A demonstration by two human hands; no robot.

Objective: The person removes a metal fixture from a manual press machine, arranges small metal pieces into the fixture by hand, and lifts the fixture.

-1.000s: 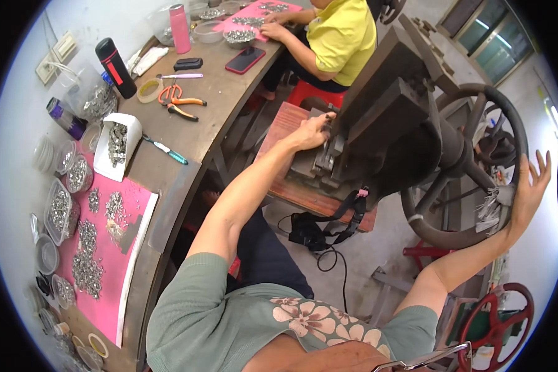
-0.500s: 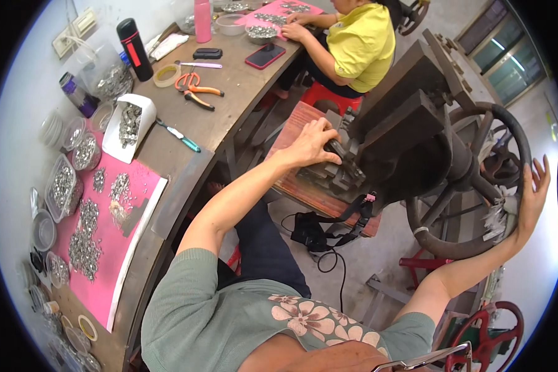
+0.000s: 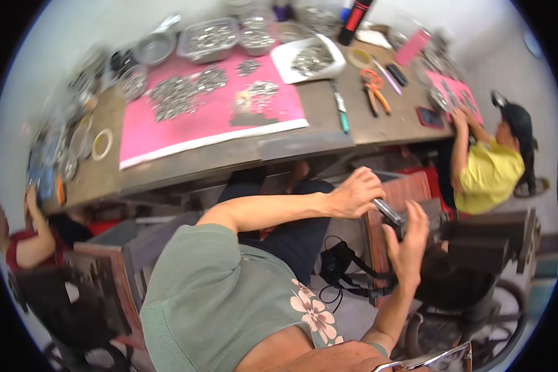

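Note:
Near the press, my left hand [image 3: 358, 194] grips one end of a dark metal bar [image 3: 387, 212], its fingers closed around it. My right hand [image 3: 408, 248] is by the bar's other end, thumb and fingers apart; whether it touches the bar I cannot tell. Below and beyond the hands lies the reddish wooden board [image 3: 415, 188] of the hand press [image 3: 477, 251]. The press's large handwheel [image 3: 521, 301] is at the lower right, with no hand on it.
The workbench [image 3: 229, 152] holds a pink sheet [image 3: 161, 137] with piles of small metal pieces [image 3: 173, 98], a white scoop [image 3: 289, 73] and orange-handled pliers [image 3: 373, 92]. A person in yellow [image 3: 493, 177] sits right; another in dark red [image 3: 34, 245] sits left.
My view has turned left toward the bench. My right hand has left the handwheel and come beside my left hand, which now holds the metal bar away from the press.

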